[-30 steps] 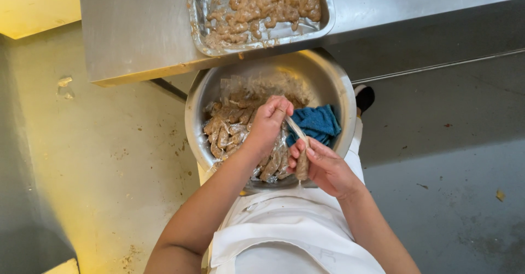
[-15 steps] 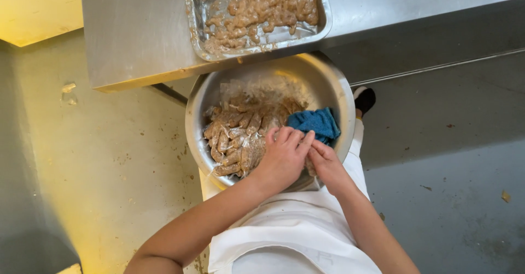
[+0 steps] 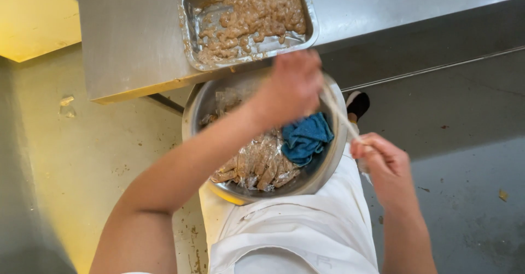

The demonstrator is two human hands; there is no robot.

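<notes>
Two hands over one steel bowl (image 3: 328,167) of shrimp (image 3: 257,165): left hand (image 3: 290,88) blurred, grip unreadable. Right hand (image 3: 383,162) grasps thin skewer (image 3: 339,113); best threaded steadily, clear of blue cloth (image 3: 306,137).

A dull brushed metal bowl (image 3: 333,165) holds a nubbly blue cloth (image 3: 306,137) beside a shiny metal tray (image 3: 188,17).

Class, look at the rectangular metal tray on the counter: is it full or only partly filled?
Partly filled. In the tray, the brown battered pieces heap toward its right end, and bare smeared metal shows along the left and near edges.
</notes>
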